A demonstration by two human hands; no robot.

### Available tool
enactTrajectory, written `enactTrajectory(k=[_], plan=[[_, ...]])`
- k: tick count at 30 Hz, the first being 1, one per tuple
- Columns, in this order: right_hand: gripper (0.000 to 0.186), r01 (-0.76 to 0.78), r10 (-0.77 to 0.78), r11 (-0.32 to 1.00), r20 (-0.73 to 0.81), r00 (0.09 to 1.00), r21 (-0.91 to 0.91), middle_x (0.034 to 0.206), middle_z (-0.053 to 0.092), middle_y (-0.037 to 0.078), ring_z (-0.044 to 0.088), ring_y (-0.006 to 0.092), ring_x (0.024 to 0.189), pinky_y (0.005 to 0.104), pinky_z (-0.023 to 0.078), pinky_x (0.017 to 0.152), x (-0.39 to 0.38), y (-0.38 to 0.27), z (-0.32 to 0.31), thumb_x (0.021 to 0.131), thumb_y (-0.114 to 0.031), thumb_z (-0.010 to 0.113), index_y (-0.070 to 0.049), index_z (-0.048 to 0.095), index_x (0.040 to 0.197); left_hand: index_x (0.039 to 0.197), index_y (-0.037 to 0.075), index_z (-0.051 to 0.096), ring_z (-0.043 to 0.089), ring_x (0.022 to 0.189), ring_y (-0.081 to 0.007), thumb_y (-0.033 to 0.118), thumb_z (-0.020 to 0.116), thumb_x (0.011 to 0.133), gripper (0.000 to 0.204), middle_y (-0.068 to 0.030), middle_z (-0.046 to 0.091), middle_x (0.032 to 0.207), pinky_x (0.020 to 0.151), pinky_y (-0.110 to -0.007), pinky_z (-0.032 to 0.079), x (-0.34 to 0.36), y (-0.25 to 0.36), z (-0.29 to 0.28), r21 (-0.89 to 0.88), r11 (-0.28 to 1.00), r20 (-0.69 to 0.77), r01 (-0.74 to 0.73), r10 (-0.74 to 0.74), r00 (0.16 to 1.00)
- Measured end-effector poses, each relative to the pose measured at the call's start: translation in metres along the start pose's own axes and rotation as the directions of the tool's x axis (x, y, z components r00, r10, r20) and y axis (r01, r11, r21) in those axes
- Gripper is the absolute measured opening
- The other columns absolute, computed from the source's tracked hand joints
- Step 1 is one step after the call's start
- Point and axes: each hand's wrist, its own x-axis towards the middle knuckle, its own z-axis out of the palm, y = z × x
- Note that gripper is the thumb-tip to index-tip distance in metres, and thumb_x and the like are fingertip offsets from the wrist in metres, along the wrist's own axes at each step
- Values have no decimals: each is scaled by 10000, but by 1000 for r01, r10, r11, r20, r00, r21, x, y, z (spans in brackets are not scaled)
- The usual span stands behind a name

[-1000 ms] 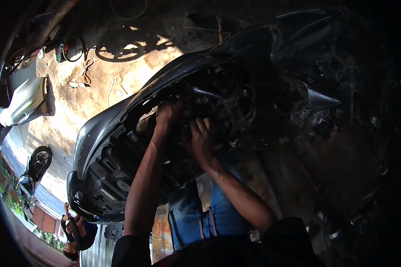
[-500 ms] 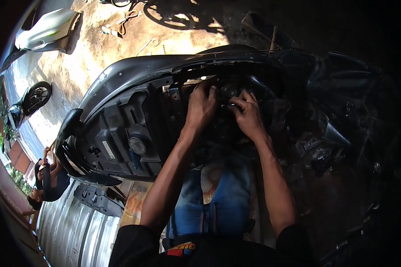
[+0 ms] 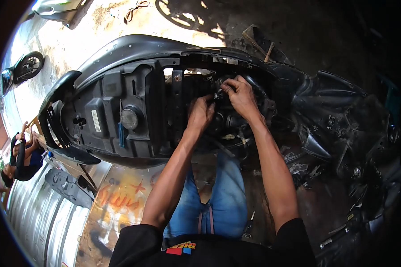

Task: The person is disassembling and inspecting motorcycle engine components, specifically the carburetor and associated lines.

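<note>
A black scooter body (image 3: 151,48) without its seat lies across in front of me, its engine bay exposed in the middle. Down in that bay, my left hand (image 3: 200,115) is closed, its fingertips partly hidden among dark parts. Just right of it and a little farther off, my right hand (image 3: 240,95) is closed in a pinch beside a small shiny bit; what it grips is too small to tell. To the left of both hands are a round fuel cap (image 3: 129,119) and a blue-handled screwdriver (image 3: 121,133) lying on the black plastic tray (image 3: 111,93).
A grey plastic part (image 3: 69,187) rests on corrugated metal sheet (image 3: 31,213) at lower left. Loose dark parts (image 3: 300,169) lie at right. Another person (image 3: 24,153) sits at far left, below a parked motorbike (image 3: 29,66). A wooden-handled tool (image 3: 269,52) stands beyond the scooter.
My right hand has moved farther from me in the engine bay, while my left hand has drawn nearer. The whole view has shifted, showing more of the floor near my legs.
</note>
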Motion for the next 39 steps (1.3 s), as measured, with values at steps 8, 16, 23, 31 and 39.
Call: enactTrajectory(k=[8, 16, 23, 31, 39], plan=[[219, 129, -129, 991, -16, 991, -37, 925, 612, 167, 624, 376, 904, 451, 482, 803, -10, 1, -2, 943, -198, 678, 0, 741, 1013, 1060, -3, 749, 697, 909, -442, 127, 643, 877, 248, -280, 698, 904, 812, -489, 555, -5, 19, 0, 53, 995, -112, 80, -74, 991], [277, 126, -101, 980, 165, 981, -153, 999, 691, 196, 652, 429, 1002, 496, 495, 868, -11, -19, -13, 981, -261, 612, -14, 722, 1046, 1074, 69, 763, 692, 957, -431, 165, 642, 907, 228, -245, 711, 950, 834, -473, 556, -5, 14, 1, 72, 992, -92, 105, -98, 991], [384, 93, 107, 898, 419, 902, -430, 1146, 706, 253, 643, 424, 1145, 485, 502, 961, 21, -38, -9, 953, -345, 663, -41, 731, 1177, 1071, 58, 758, 683, 965, -440, 181, 653, 909, 229, -247, 712, 949, 830, -484, 546, -8, 7, 3, 20, 999, -137, 28, -25, 990], [354, 238, -10, 900, 529, 849, -365, 1117, 716, 236, 662, 417, 1097, 492, 511, 948, 29, -26, -9, 959, -344, 648, -59, 739, 1148, 1077, -8, 696, 689, 977, -437, 165, 701, 888, 256, -252, 722, 963, 812, -466, 542, -9, -2, 11, -27, 1000, -187, 2, -7, 982], [387, 208, 27, 892, 507, 862, -401, 1042, 710, 278, 665, 451, 1048, 514, 514, 906, 25, -35, -8, 971, -357, 626, -10, 735, 1105, 1064, -29, 674, 689, 924, -455, 119, 671, 891, 228, -266, 709, 907, 771, -478, 537, -12, 0, 10, -92, 995, -242, -47, 24, 970]])
